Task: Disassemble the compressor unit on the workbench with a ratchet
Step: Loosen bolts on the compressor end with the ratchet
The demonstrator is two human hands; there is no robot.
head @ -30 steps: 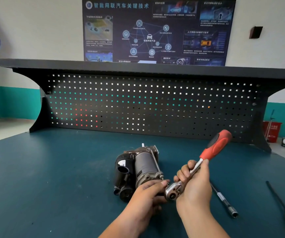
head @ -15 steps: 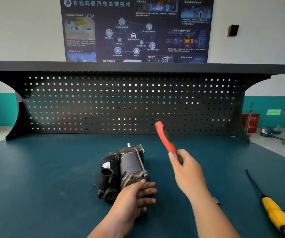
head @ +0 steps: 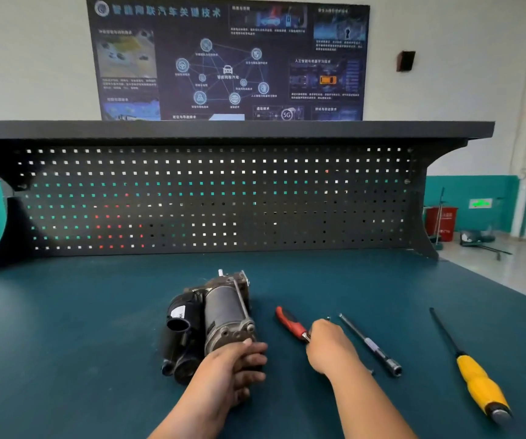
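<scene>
Head view: the compressor (head: 223, 312) is clamped by curled fingers (head: 252, 347) of the left hand (head: 228, 367); the ratchet (head: 290, 323) is gripped in the right hand (head: 331, 346).

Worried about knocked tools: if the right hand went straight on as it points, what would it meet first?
The ratchet: its red handle lies just ahead of the right hand. Beyond, probably only workbench.
</scene>
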